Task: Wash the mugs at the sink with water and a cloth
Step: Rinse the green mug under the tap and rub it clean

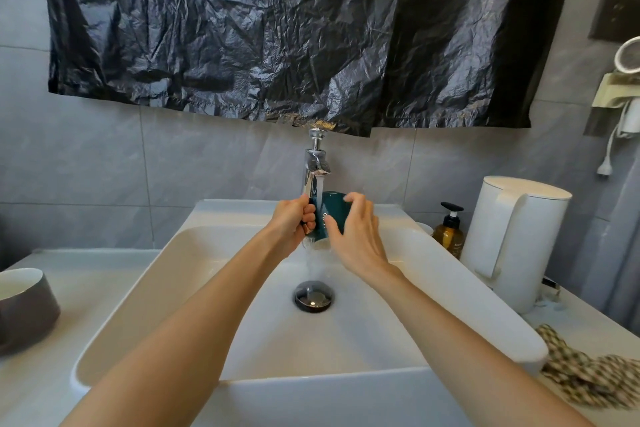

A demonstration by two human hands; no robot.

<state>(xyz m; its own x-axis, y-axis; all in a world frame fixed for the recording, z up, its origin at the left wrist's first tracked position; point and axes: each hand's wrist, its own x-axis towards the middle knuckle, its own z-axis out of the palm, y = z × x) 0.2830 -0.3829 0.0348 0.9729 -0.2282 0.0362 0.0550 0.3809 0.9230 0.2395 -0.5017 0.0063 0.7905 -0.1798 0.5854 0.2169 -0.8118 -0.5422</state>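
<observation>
From the head view there are two mugs, one tap, one cloth, one kettle and one soap bottle. The teal mug (333,210) is over the sink (450,270), under the running tap (316,163), mouth tipped down. The left hand (292,218) is closed tight round its handle. The right hand (353,232), half open, cups its side, thumb pressing. The grey mug (24,305) stands on the counter (104,274) at left. The cloth (585,374) lies at right, near the kettle (512,239) and soap bottle (449,230).

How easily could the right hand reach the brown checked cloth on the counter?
Probably yes: the left hand grips the dark green mug, so the right hand could let go; nothing blocks the brown checked cloth.
</observation>
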